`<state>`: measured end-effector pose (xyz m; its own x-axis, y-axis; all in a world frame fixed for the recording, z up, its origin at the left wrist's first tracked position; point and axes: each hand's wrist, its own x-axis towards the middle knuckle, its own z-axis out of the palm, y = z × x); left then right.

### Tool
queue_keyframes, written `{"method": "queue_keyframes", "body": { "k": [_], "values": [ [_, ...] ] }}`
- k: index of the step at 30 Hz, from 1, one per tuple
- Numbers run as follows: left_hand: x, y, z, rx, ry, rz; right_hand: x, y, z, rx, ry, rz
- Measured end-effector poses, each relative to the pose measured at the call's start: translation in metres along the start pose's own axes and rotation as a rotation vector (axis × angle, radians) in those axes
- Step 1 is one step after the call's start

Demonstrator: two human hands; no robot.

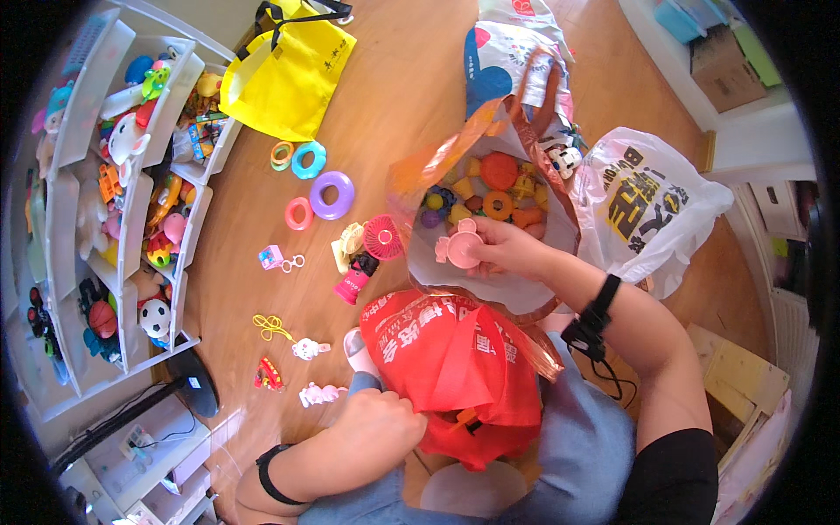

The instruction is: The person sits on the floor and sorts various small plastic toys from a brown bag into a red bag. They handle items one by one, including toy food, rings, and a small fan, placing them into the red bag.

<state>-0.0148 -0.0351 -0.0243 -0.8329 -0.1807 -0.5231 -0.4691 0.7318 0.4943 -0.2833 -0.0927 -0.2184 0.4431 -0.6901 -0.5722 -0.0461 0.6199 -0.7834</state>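
Note:
My right hand [508,248] holds a pink plastic toy [462,248] with rounded ears over the mouth of an orange metallic bag [558,197]. Inside that bag lie several toys, among them an orange ring [497,205] and a red-orange round piece [499,171]. My left hand [384,436] is closed at the left edge of a red bag [420,354] between my legs; whether its fingers grip the fabric is hidden. Something orange and black shows in the red bag's opening.
Left on the wooden floor lie a purple ring [332,195], a turquoise ring [308,160], handheld fans [382,237] and small charms [310,348]. A toy shelf [125,262] stands at left, a yellow bag [289,79] beyond, a white plastic bag [650,210] at right.

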Motion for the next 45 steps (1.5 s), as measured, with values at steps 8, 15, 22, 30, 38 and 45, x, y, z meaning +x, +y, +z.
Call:
{"method": "queue_keyframes", "body": {
  "k": [8,15,22,30,38,45],
  "values": [
    [-0.001,0.010,-0.005,0.072,0.025,-0.058,-0.086,-0.044,0.027,0.440,-0.223,-0.111],
    [-0.019,0.033,-0.042,-0.191,0.405,-0.140,-0.133,-0.091,0.060,0.575,-0.498,-0.119],
    [-0.055,0.086,-0.076,-0.668,0.711,-0.177,-0.192,-0.168,0.118,-0.141,-0.210,-0.706],
    [-0.100,0.116,-0.061,-1.389,0.802,0.128,-0.276,-0.199,0.183,-0.206,-0.020,-0.675],
    [-0.136,0.155,-0.047,-1.305,0.904,0.109,-0.318,-0.189,0.215,-0.172,-0.057,-0.644],
    [-0.143,0.170,-0.043,-1.301,0.977,0.066,-0.329,-0.180,0.215,-0.379,0.045,-0.745]
  ]
}}
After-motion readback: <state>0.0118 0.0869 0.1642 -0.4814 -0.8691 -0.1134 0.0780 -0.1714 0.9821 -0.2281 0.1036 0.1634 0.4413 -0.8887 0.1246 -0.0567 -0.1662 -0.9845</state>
